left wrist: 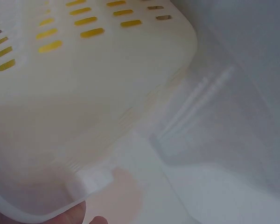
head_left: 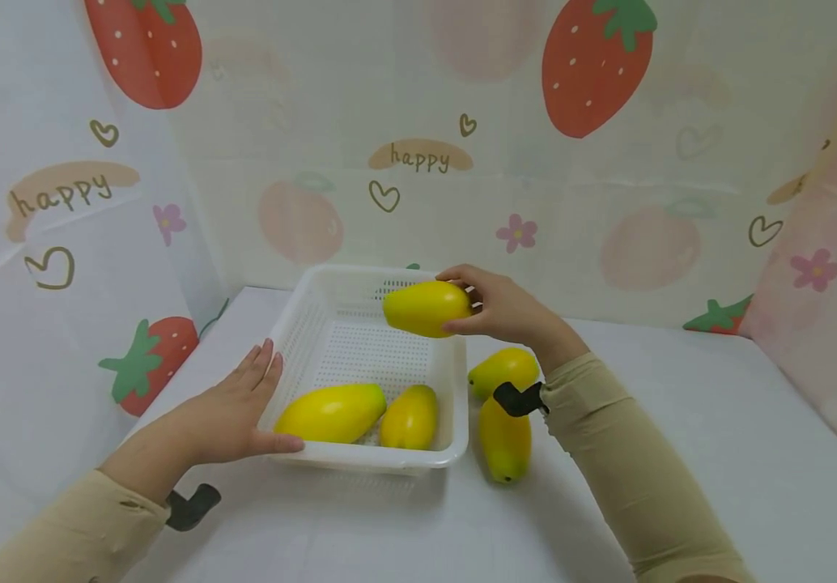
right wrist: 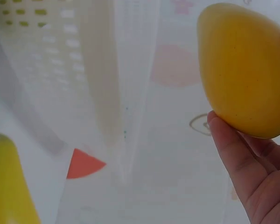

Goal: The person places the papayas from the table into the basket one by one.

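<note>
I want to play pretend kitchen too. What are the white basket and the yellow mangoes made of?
The basket looks like thin, smooth white plastic: slightly see-through walls with rows of moulded slots. The mango in the right hand looks like a toy, probably plastic or foam: even yellow, faint sheen, no blemishes. Real fruit can't be ruled out.
</note>
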`<state>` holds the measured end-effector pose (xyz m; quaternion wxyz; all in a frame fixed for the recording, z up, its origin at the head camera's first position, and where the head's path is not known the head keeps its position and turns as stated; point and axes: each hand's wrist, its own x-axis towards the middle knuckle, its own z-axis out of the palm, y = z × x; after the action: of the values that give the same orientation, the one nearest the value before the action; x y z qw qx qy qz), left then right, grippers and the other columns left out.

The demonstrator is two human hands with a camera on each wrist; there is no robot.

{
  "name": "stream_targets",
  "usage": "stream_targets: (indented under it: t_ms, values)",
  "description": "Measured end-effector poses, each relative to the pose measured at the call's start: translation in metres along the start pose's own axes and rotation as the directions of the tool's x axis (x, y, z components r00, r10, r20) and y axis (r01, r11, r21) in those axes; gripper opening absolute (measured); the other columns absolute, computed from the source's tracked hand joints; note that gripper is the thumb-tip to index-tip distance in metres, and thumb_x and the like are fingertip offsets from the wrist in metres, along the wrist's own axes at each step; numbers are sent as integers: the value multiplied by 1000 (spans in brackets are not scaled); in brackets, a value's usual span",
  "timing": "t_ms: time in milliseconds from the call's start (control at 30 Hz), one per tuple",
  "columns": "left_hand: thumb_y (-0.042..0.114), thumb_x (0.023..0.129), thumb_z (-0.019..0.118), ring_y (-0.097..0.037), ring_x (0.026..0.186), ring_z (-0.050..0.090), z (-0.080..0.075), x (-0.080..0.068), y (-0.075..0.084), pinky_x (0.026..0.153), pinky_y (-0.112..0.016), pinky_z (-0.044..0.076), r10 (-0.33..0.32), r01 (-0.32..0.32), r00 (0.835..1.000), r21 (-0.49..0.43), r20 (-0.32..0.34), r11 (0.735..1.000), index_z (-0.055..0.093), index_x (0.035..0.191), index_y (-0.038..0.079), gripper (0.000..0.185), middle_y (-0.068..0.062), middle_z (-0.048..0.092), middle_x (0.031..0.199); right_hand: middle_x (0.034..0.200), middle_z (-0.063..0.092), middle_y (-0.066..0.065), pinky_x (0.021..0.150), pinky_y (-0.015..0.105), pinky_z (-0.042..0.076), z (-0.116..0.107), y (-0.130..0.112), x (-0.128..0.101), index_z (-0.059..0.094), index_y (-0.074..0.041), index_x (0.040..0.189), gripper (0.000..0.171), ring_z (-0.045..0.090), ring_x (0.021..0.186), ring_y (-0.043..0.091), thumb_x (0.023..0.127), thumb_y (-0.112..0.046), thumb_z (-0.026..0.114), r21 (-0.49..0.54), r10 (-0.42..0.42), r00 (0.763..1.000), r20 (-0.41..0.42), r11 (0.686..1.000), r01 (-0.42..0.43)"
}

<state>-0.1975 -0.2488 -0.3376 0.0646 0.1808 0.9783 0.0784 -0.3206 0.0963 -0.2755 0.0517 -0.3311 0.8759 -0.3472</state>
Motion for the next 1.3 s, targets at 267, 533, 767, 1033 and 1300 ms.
stream_targets:
  t_ms: [267, 533, 767, 1033, 1300]
  values:
    - [83, 65, 44, -40, 137, -2, 1, 0, -2, 106, -56, 15, -5, 5, 1000, -3, 6, 1000, 9, 143, -6, 124, -23, -5, 150, 122, 51, -3, 84, 29, 49, 14, -12, 22, 46, -25, 127, 58, 55, 96, 17, 76, -34, 74, -15, -27, 999, 25, 1000, 27]
    - [83, 64, 44, -40, 137, -2, 0, 0, -1, 106, -56, 14, -8, 8, 1000, 0, 12, 1000, 8, 143, -6, 124, -23, -5, 150, 122, 52, -2, 81, 28, 49, 31, -20, 43, 47, -24, 126, 57, 56, 92, 16, 77, -30, 74, 48, -40, 997, 65, 998, 37]
    - [83, 65, 45, -41, 137, 0, -2, 0, 1, 106, -57, 12, -7, 7, 1000, 6, 12, 1000, 10, 143, -8, 124, -25, -3, 150, 121, 53, 1, 80, 27, 49, 49, -25, 60, 48, -23, 125, 55, 56, 90, 16, 77, -30, 74, 68, -26, 993, 117, 998, 18]
    - [84, 64, 43, -41, 137, 1, 0, 0, -2, 106, -59, 9, -20, 20, 1000, 29, 12, 999, 10, 143, -7, 125, -25, -1, 150, 118, 54, -1, 81, 28, 47, 70, -28, 76, 49, -28, 122, 54, 55, 92, 14, 75, -37, 74, 22, 10, 986, 169, 1000, -14]
    - [84, 65, 42, -41, 137, 1, 1, 2, -4, 106, -59, 8, -12, 12, 1000, 39, 4, 999, 10, 143, -7, 124, -25, -1, 150, 116, 53, 0, 83, 28, 47, 82, -29, 86, 48, -24, 124, 54, 54, 95, 15, 77, -33, 73, 25, 5, 970, 243, 1000, -12]
